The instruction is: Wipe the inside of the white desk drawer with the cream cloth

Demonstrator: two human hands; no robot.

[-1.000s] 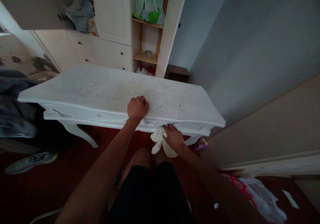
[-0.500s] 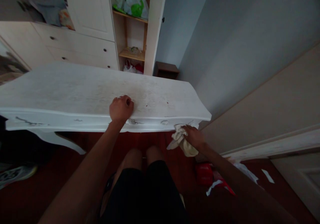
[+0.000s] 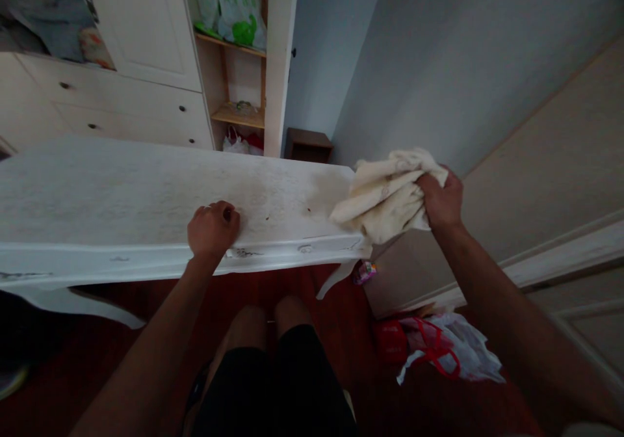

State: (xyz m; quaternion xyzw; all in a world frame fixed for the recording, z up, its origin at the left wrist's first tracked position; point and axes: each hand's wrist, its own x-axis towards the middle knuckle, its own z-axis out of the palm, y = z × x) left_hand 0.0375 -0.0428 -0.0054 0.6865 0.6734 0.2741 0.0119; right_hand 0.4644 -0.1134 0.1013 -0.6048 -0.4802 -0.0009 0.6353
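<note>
A white table (image 3: 121,190) with carved trim on its front edge stretches across the view, with brownish smudges and small dark specks on its top. My left hand (image 3: 213,230) rests near the front edge, fingers curled into a fist; what it holds, if anything, is hidden. At the table's right end, my right hand (image 3: 442,198) grips a crumpled cream cloth (image 3: 390,196). The cloth is raised over the right corner and hides it.
Behind the table stands a white wardrobe (image 3: 146,34) with drawers and shelves holding plastic bags (image 3: 238,8). A small brown box (image 3: 309,145) is by the wall. Red and white bags (image 3: 458,343) lie on the floor at lower right.
My right hand has risen from the front edge to above the table's right end with the cloth, which is more spread out. The view has shifted; my left hand remains a fist at the table.
</note>
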